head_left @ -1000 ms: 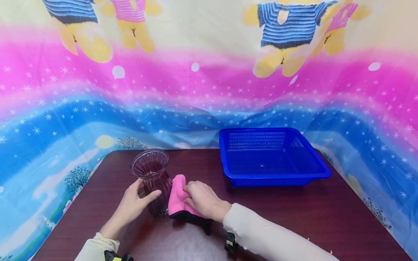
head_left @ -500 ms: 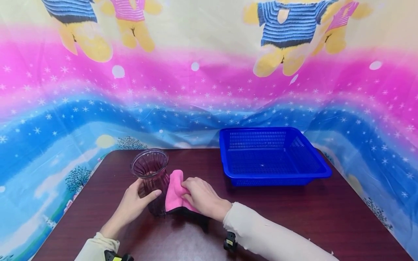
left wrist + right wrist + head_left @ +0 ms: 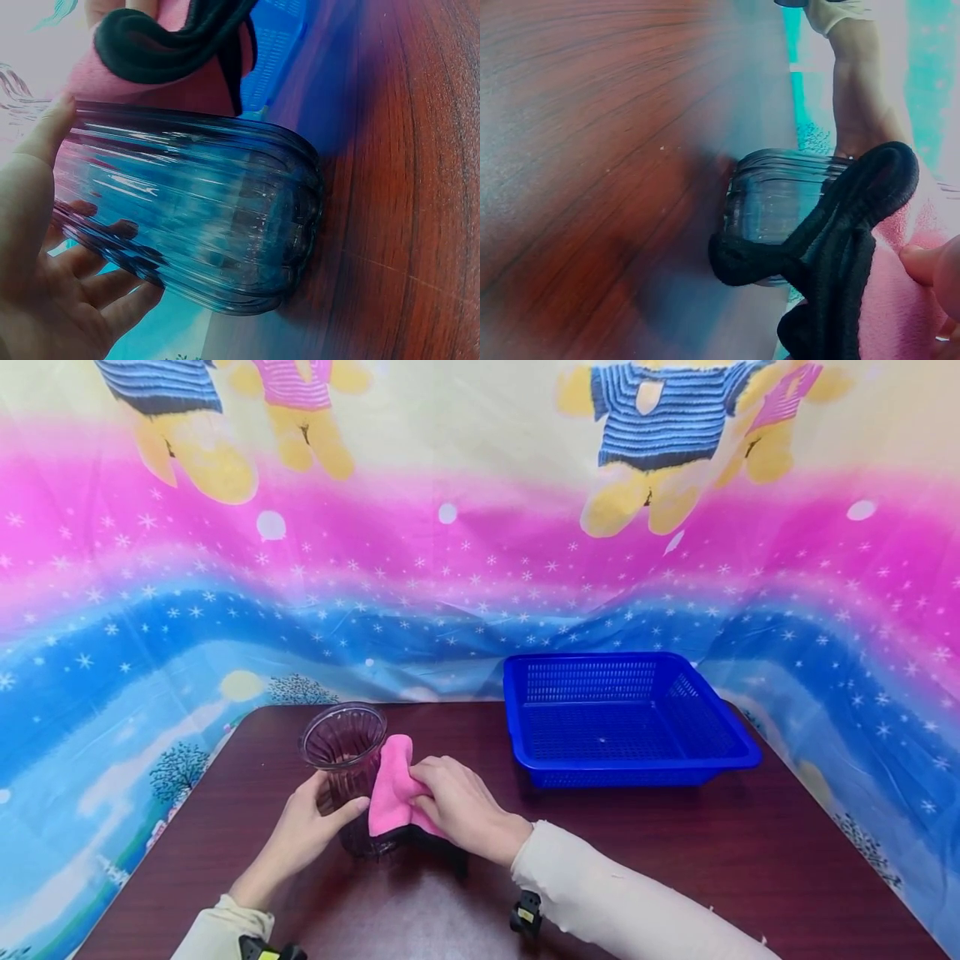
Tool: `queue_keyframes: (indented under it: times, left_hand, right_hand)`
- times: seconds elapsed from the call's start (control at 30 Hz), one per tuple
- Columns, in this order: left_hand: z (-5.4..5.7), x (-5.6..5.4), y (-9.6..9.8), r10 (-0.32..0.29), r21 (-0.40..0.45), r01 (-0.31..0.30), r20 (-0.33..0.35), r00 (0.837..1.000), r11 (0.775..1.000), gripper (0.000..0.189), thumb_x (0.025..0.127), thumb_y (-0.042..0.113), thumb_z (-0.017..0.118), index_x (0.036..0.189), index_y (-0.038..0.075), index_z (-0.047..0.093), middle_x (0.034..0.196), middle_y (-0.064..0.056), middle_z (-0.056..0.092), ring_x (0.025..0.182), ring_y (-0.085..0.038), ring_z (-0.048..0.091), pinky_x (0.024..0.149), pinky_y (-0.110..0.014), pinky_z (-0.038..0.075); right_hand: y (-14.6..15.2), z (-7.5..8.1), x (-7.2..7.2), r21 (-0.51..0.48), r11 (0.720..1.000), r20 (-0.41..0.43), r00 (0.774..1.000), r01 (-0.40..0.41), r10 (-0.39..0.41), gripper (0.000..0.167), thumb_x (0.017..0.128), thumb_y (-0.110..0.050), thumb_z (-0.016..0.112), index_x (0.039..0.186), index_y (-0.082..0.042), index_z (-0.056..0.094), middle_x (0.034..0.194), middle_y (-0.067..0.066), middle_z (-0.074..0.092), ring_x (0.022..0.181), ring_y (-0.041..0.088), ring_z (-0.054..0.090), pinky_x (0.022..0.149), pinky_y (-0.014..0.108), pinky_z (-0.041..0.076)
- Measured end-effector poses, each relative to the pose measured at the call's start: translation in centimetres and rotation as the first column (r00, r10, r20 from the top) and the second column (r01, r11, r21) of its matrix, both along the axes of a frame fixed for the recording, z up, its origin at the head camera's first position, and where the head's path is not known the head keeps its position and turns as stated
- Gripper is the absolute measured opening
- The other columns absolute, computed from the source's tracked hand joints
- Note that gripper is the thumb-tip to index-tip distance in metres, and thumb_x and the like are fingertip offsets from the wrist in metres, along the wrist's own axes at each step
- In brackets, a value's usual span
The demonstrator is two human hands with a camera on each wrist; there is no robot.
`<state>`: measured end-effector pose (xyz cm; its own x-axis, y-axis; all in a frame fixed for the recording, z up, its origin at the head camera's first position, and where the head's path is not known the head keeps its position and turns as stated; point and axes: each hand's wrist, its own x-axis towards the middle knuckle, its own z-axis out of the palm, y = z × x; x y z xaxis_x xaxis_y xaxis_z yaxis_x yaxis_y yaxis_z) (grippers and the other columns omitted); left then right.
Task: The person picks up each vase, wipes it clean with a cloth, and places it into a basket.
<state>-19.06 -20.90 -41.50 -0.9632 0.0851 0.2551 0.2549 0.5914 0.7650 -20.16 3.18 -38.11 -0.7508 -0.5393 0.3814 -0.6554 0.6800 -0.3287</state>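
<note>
A ribbed, see-through purple glass vase (image 3: 343,737) with a flared rim stands upright on the table. My left hand (image 3: 298,827) grips its waist from the left, thumb in front and fingers behind, as the left wrist view also shows. A pink cloth (image 3: 392,789) with a black edge is bunched in my right hand (image 3: 467,810), thumb and fingers pinching it. The cloth lies against the vase's right side and covers part of it. In the right wrist view the folded black edge (image 3: 832,247) hides part of the vase's base (image 3: 769,199).
A blue plastic basket (image 3: 637,777) with perforated walls stands at the back right of the dark wood table (image 3: 600,877). Behind the table hangs a printed curtain (image 3: 480,568) with pink and blue bands.
My right hand has moved the pink cloth up and to the left along the vase's side, overlapping more of it. The left hand and the vase have kept their place.
</note>
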Motion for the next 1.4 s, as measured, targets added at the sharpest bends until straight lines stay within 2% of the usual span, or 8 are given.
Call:
queue_keyframes:
  times: [0.33, 0.53, 0.77, 1.07, 1.2, 1.3, 1.4]
  left_hand:
    - [-0.1, -0.2, -0.1, -0.013, 0.003, 0.013, -0.003, 1.0, 1.0, 0.059, 0.092, 0.025, 0.075, 0.14, 0.0, 0.051, 0.127, -0.025, 0.068, 0.119, -0.037, 0.067, 0.093, -0.022, 0.055]
    - [-0.1, -0.1, -0.1, -0.012, -0.003, 0.012, -0.016, 1.0, 1.0, 0.059, 0.091, 0.024, 0.075, 0.139, -0.001, 0.051, 0.126, -0.026, 0.068, 0.118, -0.039, 0.067, 0.091, -0.015, 0.051]
    - [-0.2, -0.2, -0.2, -0.012, -0.006, 0.012, -0.025, 1.0, 1.0, 0.058, 0.091, 0.023, 0.075, 0.139, -0.001, 0.051, 0.124, -0.025, 0.069, 0.117, -0.038, 0.067, 0.091, -0.015, 0.051]
    - [-0.1, -0.2, -0.2, -0.006, -0.011, 0.006, -0.009, 1.0, 1.0, 0.06, 0.092, 0.027, 0.075, 0.14, 0.002, 0.051, 0.126, -0.024, 0.069, 0.118, -0.036, 0.067, 0.092, -0.021, 0.053]
    - [-0.1, -0.1, -0.1, -0.008, 0.001, 0.008, -0.003, 1.0, 1.0, 0.06, 0.092, 0.026, 0.074, 0.141, 0.001, 0.05, 0.127, -0.025, 0.068, 0.119, -0.037, 0.067, 0.095, -0.033, 0.058]
    - [-0.1, -0.1, -0.1, -0.011, 0.012, 0.011, 0.004, 1.0, 1.0, 0.06, 0.093, 0.026, 0.074, 0.141, -0.001, 0.05, 0.128, -0.026, 0.067, 0.12, -0.038, 0.066, 0.097, -0.044, 0.057]
    - [0.0, 0.0, 0.0, -0.011, 0.014, 0.011, 0.006, 1.0, 1.0, 0.06, 0.092, 0.026, 0.074, 0.14, -0.001, 0.05, 0.128, -0.026, 0.067, 0.12, -0.038, 0.066, 0.098, -0.046, 0.056]
  right_hand:
    - [-0.2, 1.2, 0.3, -0.032, 0.999, -0.018, 1.0, -0.014, 0.013, 0.007, 0.094, -0.02, 0.072, 0.101, -0.017, 0.071, 0.109, -0.003, 0.074, 0.096, 0.016, 0.064, 0.084, 0.028, 0.053]
    - [-0.3, 1.5, 0.4, -0.04, 0.999, -0.022, 1.0, -0.018, 0.017, 0.01, 0.094, -0.02, 0.073, 0.102, -0.016, 0.072, 0.109, -0.001, 0.074, 0.096, 0.017, 0.065, 0.084, 0.029, 0.053]
    - [-0.4, 1.5, 0.4, -0.025, 1.0, -0.024, 1.0, -0.015, 0.014, 0.006, 0.093, -0.021, 0.073, 0.097, -0.016, 0.071, 0.107, -0.002, 0.074, 0.093, 0.017, 0.064, 0.081, 0.028, 0.052]
    - [-0.6, 1.3, 0.1, -0.013, 1.0, -0.007, 1.0, -0.004, 0.003, 0.004, 0.093, -0.021, 0.073, 0.092, -0.018, 0.07, 0.107, -0.003, 0.074, 0.093, 0.016, 0.063, 0.081, 0.026, 0.052]
    - [-0.7, 1.1, 0.1, -0.002, 1.0, 0.001, 1.0, 0.005, -0.005, 0.006, 0.093, -0.021, 0.073, 0.09, -0.018, 0.069, 0.105, -0.003, 0.073, 0.091, 0.015, 0.063, 0.079, 0.025, 0.052]
    - [-0.7, 0.9, 0.0, -0.002, 1.0, 0.0, 1.0, 0.007, -0.007, 0.009, 0.094, -0.021, 0.073, 0.087, -0.018, 0.068, 0.102, -0.003, 0.073, 0.088, 0.015, 0.062, 0.078, 0.025, 0.051]
    - [-0.7, 0.7, 0.0, -0.005, 1.0, -0.003, 1.0, 0.007, -0.007, 0.011, 0.094, -0.021, 0.073, 0.085, -0.017, 0.067, 0.101, -0.002, 0.073, 0.087, 0.016, 0.062, 0.077, 0.026, 0.051]
